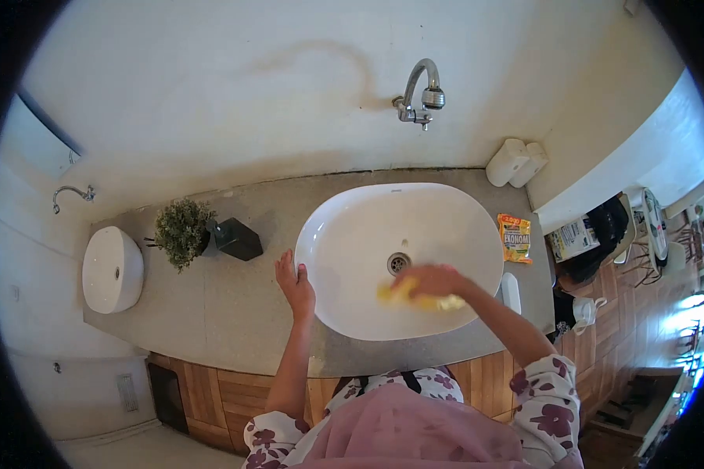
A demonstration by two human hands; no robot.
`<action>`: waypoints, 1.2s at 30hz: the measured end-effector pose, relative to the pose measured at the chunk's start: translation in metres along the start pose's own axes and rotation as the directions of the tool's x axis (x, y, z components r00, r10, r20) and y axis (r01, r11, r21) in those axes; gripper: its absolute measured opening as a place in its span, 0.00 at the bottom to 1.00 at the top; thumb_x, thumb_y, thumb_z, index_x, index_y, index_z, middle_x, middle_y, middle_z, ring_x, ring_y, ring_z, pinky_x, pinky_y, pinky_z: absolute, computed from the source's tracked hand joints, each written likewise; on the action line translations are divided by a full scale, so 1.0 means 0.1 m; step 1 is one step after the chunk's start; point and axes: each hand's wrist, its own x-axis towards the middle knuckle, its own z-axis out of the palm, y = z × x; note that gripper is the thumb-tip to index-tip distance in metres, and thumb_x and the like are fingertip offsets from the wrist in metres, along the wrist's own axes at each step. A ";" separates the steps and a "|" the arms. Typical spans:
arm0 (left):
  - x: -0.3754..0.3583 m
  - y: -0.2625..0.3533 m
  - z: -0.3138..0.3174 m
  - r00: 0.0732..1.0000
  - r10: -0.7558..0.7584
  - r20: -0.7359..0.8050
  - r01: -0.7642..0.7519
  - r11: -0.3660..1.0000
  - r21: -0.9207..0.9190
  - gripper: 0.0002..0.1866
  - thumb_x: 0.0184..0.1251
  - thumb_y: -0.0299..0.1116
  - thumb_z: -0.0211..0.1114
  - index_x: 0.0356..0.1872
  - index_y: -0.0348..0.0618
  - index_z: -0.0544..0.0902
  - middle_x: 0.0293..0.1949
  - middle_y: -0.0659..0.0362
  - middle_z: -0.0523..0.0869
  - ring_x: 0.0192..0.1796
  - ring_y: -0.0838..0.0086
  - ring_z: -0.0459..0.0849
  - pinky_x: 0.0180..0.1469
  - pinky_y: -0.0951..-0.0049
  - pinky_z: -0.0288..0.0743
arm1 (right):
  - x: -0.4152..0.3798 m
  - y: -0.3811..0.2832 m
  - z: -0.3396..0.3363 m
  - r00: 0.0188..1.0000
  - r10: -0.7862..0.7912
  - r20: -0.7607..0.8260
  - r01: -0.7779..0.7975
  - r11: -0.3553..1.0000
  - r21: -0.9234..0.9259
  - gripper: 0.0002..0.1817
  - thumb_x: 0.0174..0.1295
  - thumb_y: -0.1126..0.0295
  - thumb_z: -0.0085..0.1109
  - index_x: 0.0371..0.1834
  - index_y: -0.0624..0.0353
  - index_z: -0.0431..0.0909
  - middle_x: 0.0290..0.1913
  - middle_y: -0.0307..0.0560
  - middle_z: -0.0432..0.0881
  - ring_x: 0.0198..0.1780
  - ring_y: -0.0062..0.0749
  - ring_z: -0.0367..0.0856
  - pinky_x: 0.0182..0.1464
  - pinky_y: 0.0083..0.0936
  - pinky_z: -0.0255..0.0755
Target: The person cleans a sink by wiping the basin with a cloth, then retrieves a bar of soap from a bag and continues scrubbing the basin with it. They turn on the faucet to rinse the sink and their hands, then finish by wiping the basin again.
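Note:
A white oval washbasin (344,227) sits on the grey counter in front of me, with a metal drain (399,264) in its floor. Inside the bowl, my right hand (436,280) is closed on a yellow cloth (397,292), just below the drain; hand and cloth are blurred by motion. My left hand (296,288) rests against the basin's left rim, fingers stretched out and thumb apart, holding nothing. Above the basin, a chrome faucet (422,94) comes out of the wall.
On the grey counter (235,313) stand a potted plant (181,230), a dark bottle (238,239) and a second basin (113,270) at left. At right lie a yellow-orange packet (515,238) and a white oblong item (511,292); two white containers (508,162) stand behind.

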 end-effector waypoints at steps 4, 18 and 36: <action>0.00 0.08 -0.05 0.999 -0.005 0.037 0.003 0.998 0.062 0.22 0.71 0.29 0.54 0.65 0.40 0.70 0.69 0.47 0.65 0.75 0.50 0.51 0.74 0.53 0.45 | 0.77 0.28 -0.35 0.640 0.046 -0.767 -0.151 0.986 -0.067 0.28 0.48 0.72 0.66 0.56 0.53 0.73 0.54 0.53 0.71 0.56 0.50 0.74 0.58 0.38 0.70; -0.01 0.05 -0.04 0.999 0.041 -0.010 -0.039 0.994 0.102 0.21 0.70 0.28 0.54 0.63 0.37 0.73 0.68 0.46 0.67 0.75 0.50 0.52 0.73 0.55 0.47 | 0.95 -0.03 1.24 0.935 0.155 -0.319 -0.160 0.987 0.013 0.20 0.52 0.73 0.55 0.50 0.45 0.73 0.53 0.44 0.69 0.53 0.43 0.75 0.54 0.38 0.70; 0.02 0.06 -0.05 0.997 -0.035 0.063 0.037 0.999 -0.032 0.23 0.78 0.40 0.42 0.66 0.39 0.69 0.67 0.48 0.69 0.74 0.51 0.52 0.74 0.53 0.44 | 1.05 0.39 -0.17 0.334 0.098 -0.938 -0.107 0.992 0.066 0.30 0.51 0.77 0.66 0.59 0.54 0.68 0.59 0.55 0.65 0.63 0.52 0.67 0.65 0.40 0.63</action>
